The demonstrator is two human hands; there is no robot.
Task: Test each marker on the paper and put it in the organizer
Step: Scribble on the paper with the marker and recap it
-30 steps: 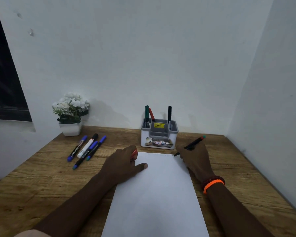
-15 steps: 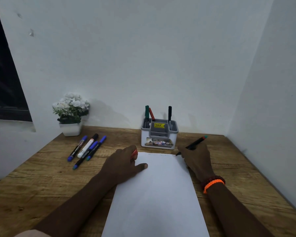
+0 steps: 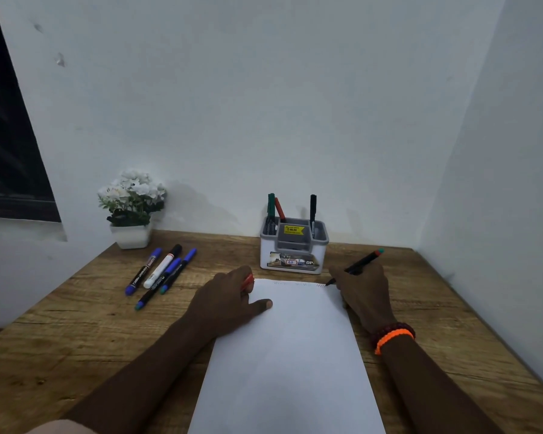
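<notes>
Since a sec ago our right hand [image 3: 362, 292] has slid its marker [image 3: 356, 267] tip along the paper [image 3: 289, 355] top edge, left hand [image 3: 229, 303] pinning paper w/ red cap [image 3: 247, 281]; 3 markers in organizer [image 3: 293, 249], 4 loose markers [image 3: 160, 272] left.
</notes>
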